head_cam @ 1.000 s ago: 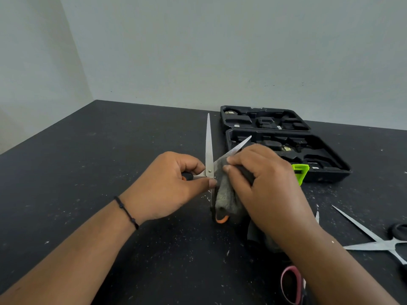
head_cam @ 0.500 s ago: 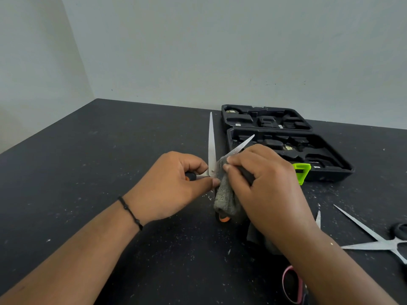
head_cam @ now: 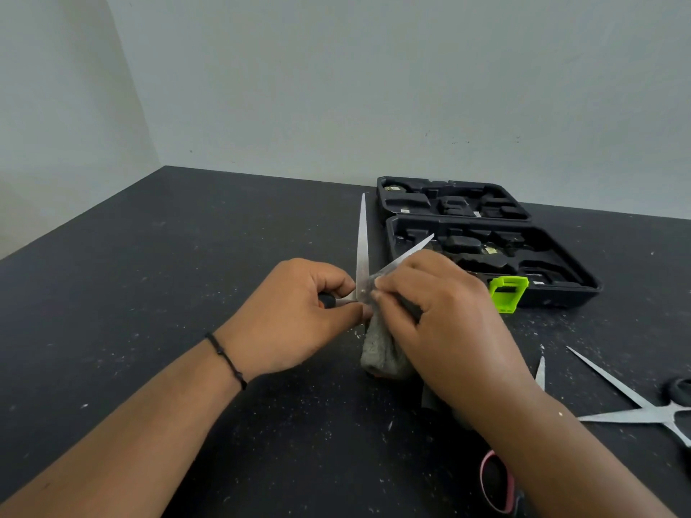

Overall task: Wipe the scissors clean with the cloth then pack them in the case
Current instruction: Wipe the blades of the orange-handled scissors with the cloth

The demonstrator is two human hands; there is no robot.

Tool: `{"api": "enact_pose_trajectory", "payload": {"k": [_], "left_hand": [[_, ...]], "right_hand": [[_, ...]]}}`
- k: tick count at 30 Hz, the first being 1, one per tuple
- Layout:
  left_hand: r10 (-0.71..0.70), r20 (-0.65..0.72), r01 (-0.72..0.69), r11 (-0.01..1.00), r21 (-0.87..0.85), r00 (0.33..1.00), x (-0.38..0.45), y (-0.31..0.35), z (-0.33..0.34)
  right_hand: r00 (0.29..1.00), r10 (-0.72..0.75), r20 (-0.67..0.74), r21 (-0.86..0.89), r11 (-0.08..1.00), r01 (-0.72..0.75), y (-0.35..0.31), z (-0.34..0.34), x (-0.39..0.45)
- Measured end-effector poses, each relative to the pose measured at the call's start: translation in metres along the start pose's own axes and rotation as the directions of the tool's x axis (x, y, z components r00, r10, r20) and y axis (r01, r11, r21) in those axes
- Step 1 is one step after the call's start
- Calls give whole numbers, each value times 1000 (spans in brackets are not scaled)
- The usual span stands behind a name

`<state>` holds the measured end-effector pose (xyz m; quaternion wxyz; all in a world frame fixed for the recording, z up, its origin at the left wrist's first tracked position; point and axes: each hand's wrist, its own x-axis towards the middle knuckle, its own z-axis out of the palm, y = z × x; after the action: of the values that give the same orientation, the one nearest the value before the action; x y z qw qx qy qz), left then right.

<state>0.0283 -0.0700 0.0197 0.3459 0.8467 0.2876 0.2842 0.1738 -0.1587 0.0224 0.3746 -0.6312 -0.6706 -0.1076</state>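
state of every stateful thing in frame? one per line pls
held scissors: blades open, off the table
cloth: bunched, pressed to a blade near the pivot
left hand: grips the scissors' handle end
right hand: pinches the cloth on the blade
case: open, lying flat
green latch: flipped open at the case's front
second scissors: blades open, lying on the table

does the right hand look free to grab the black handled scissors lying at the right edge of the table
Probably not right away: the right hand is pinching the cloth against the open scissors. The black-handled scissors lie uncovered beside that forearm, so the path looks clear.
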Motion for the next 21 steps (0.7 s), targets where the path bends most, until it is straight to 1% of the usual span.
{"api": "enact_pose_trajectory", "payload": {"k": [1,4,5,8,9,12,13,17,18,21], "left_hand": [[-3,1,3,1000,3,1000,0,0,0],[-23,3,23,1000,-2,1000,0,2,0],[-29,4,29,1000,-7,1000,-1,3,0],[-34,1,34,999,-21,999,-1,2,0],[-32,0,32,999,-21,999,-1,2,0],[-35,1,35,999,-2,999,-1,3,1],[-35,1,35,999,3,999,-1,3,1],[-25,-5,25,1000,-12,1000,-1,4,-1],[-23,-8,23,1000,-16,1000,-1,4,-2],[-20,-5,20,1000,-16,1000,-2,8,-2]], "right_hand": [[1000,9,-1,-8,1000,-9,0,0,0],[992,91,-81,-35,995,-94,6,-3,2],[994,77,-81,-42,996,-80,6,-4,2],[1000,-25,-14,-23,999,24,4,-2,1],[1000,-21,-16,-23,1000,21,4,-1,1],[993,60,-98,-40,997,-65,8,-2,1],[992,64,-112,-42,997,-69,9,-2,1],[998,-26,-56,-20,999,25,6,-3,1],[997,-22,-68,-18,1000,21,7,-4,2],[983,67,-170,3,998,-67,11,-7,3]]}}
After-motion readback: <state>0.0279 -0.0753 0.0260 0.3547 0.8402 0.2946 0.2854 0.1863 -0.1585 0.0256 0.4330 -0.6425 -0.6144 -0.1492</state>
